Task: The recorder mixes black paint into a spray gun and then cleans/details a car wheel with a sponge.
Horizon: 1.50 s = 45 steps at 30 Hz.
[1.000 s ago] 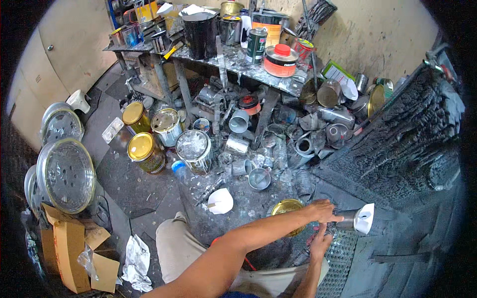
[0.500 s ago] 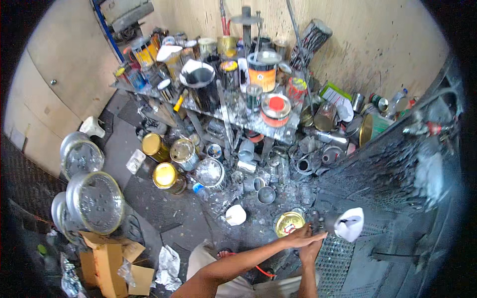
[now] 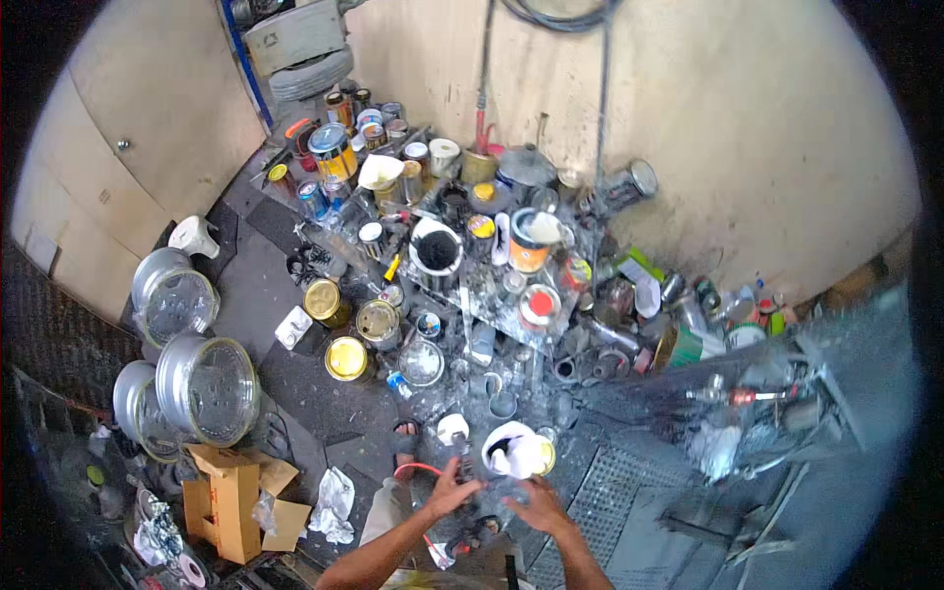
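Note:
My left hand point(image 3: 452, 492) is closed around a dark spray gun point(image 3: 462, 454), low in front of me. Close beside the gun is a grey cup with a white paper liner point(image 3: 499, 437), dark inside; how the two join is hard to make out. My right hand point(image 3: 539, 506) is at the cup's near right side, thumb and fingers apart; whether it touches the cup is unclear. Behind the liner, partly hidden, stands a yellowish tin point(image 3: 548, 454). A red hose point(image 3: 418, 468) curves by my left wrist. A small white container point(image 3: 452, 429) stands just beyond the gun.
A cluttered bench point(image 3: 506, 313) holds many paint tins and a black-filled bucket point(image 3: 436, 251). Several gold-lidded tins point(image 3: 347, 360) stand on the floor. Silver wheel rims point(image 3: 221, 391) and a cardboard box point(image 3: 236, 511) are at left. A metal grate point(image 3: 600, 492) lies at right.
Both hands and the lined cup have come left and nearer my body. The liner's opening now faces up more, and my right hand has moved apart from my left. The view has shifted.

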Motion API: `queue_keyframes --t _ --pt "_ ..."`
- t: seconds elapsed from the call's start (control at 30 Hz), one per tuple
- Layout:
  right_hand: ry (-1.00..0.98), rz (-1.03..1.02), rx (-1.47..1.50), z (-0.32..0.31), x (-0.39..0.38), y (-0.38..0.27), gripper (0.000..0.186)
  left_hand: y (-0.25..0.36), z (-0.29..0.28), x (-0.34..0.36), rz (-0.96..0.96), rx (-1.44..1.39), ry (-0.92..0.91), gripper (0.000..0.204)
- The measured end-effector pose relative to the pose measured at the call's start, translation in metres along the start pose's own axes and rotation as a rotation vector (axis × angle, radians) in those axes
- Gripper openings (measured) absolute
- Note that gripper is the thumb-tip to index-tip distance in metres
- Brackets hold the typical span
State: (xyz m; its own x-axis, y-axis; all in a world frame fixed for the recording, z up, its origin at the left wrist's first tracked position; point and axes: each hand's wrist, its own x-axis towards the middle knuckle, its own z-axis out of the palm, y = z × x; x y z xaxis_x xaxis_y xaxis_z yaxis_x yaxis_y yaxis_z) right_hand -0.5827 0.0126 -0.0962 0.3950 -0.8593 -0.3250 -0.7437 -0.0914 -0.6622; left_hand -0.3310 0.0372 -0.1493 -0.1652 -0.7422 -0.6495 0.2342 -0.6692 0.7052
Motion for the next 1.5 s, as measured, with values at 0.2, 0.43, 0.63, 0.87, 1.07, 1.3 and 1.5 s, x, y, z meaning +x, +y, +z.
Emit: queue_keyframes --t 0.2,0.43,0.63,0.87,1.07,1.3,1.5 --pt "0.01 0.201 -0.096 -0.035 0.055 0.02 0.042 0.028 -0.09 0.008 0.105 -0.076 0.238 0.073" --pt "0.226 0.045 -0.219 -0.053 0.17 -0.101 0.013 0.081 -0.162 0.027 0.026 -0.233 0.116 0.079" --pt "0.452 -0.015 -0.122 -0.116 0.312 -0.198 0.013 0.106 -0.189 0.035 0.126 -0.273 0.161 0.063" --pt "0.249 0.005 0.03 -0.097 0.329 -0.267 0.016 0.111 -0.202 0.027 0.111 -0.386 0.197 0.057" --pt "0.228 -0.004 0.047 -0.067 0.258 -0.259 0.024 0.125 -0.191 0.039 0.116 -0.37 0.099 0.061" --pt "0.253 0.103 0.052 -0.092 0.251 -0.256 0.026 0.156 -0.182 0.055 0.0 -0.358 0.095 0.061" --pt "0.216 0.078 0.022 -0.086 0.208 -0.286 0.044 0.162 -0.177 0.063 -0.002 -0.247 0.062 0.059"
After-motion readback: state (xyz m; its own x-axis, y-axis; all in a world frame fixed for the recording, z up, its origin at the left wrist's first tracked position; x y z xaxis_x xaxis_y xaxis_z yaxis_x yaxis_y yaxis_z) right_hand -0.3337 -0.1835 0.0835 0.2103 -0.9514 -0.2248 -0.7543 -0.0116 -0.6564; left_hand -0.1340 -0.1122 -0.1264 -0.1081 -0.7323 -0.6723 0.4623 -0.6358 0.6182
